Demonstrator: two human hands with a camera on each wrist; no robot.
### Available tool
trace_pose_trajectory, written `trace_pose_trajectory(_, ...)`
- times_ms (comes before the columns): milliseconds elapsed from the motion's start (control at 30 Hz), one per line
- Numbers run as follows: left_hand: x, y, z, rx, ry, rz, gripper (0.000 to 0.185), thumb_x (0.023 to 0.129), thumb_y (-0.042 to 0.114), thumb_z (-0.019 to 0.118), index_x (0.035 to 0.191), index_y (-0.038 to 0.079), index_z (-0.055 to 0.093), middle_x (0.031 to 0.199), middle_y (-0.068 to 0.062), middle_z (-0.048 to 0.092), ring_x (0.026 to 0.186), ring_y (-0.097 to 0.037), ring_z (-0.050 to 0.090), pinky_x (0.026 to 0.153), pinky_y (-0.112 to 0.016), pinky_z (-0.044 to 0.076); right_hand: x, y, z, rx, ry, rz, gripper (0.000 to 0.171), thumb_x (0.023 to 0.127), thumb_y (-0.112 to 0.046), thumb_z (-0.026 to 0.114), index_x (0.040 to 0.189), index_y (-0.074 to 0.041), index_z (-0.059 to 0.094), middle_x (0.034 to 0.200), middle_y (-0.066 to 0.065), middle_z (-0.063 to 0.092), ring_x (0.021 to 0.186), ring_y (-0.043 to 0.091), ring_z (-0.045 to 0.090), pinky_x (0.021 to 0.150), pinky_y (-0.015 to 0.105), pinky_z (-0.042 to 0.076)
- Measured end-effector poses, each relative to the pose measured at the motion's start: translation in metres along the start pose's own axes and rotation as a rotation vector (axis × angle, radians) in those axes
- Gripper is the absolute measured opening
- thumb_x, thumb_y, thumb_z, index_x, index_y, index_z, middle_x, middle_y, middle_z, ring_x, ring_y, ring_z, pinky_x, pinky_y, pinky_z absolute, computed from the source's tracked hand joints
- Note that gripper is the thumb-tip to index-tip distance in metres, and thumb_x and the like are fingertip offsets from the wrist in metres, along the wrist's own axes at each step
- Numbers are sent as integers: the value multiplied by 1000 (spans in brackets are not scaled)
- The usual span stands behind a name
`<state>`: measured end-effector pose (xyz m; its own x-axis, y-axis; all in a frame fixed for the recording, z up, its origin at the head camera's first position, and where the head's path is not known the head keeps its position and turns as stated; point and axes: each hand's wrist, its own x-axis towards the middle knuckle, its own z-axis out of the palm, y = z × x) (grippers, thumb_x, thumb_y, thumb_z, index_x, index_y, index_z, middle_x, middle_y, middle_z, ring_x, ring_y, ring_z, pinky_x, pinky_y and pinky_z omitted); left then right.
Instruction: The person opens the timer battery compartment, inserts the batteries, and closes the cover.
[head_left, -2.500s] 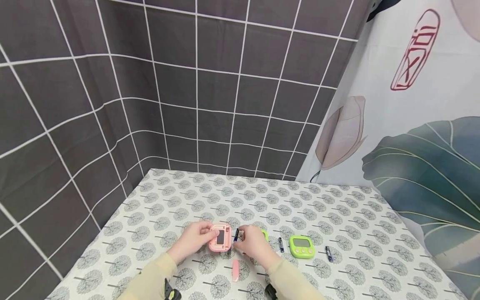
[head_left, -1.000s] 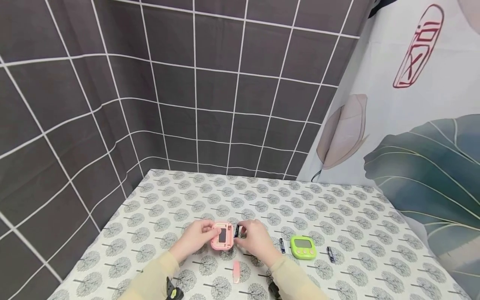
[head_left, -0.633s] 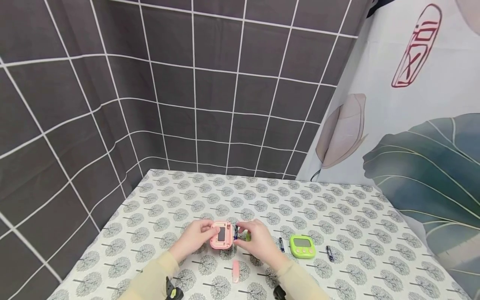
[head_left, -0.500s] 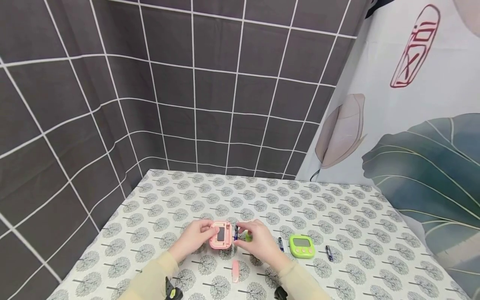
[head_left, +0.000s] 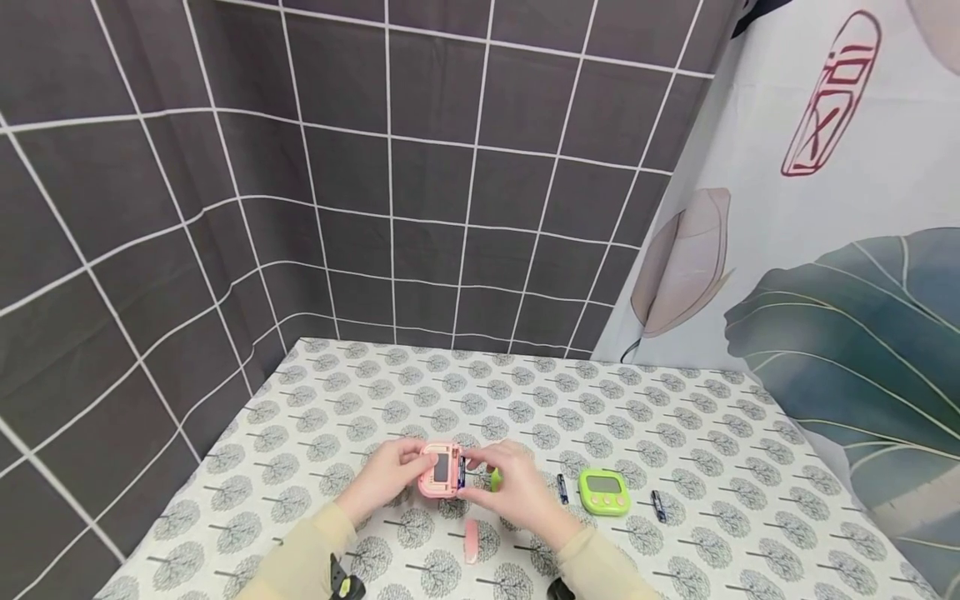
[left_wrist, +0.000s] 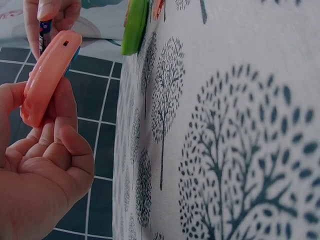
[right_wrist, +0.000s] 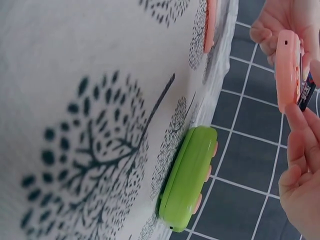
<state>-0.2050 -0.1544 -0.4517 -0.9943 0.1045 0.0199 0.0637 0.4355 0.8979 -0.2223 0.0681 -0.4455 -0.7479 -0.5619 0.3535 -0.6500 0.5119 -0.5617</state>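
My left hand [head_left: 386,477] grips a pink digital timer [head_left: 430,492], its back facing up and its battery compartment uncovered. Between thumb and fingers my right hand [head_left: 517,492] pinches a dark blue battery [head_left: 462,473] at the timer's right edge. In the right wrist view the battery [right_wrist: 307,92] lies against the back of the timer [right_wrist: 286,70]; whether it is seated cannot be seen. The left wrist view shows the timer [left_wrist: 52,80] held above the cloth. A pink battery cover [head_left: 471,542] lies on the table below the hands.
A green timer [head_left: 603,493] lies screen up to the right, with one battery [head_left: 562,489] on its left and another [head_left: 657,507] on its right. Another green item [head_left: 496,478] shows partly behind my right hand. Patterned cloth covers the table [head_left: 420,400].
My right hand has brought the battery leftward, from a small gap beside the pink timer to its right edge. The left hand keeps its grip, nearly still. The cover has stayed put.
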Motion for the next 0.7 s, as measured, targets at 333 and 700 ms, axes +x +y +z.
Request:
trace_pose_trajectory(333,0,2,0,-1,-15,-6,33,89,35,63,107,7,67,89,-2,72,75,-10,62,75,-31,49,-3,-3,2,-11,10,-43,52,76,-43,74,118,-14,65,96,-9,66,83,17,57,73,30,50)
trace_pose_trajectory(700,-1,0,1,-13,-26,4,31,91,31,62,109,7,66,91,-5,73,76,-11,63,77,-32,49,-3,-5,5,-99,52,-90,50,73,-38,78,115,-12,68,92,-11,66,82,11,55,73,21,46)
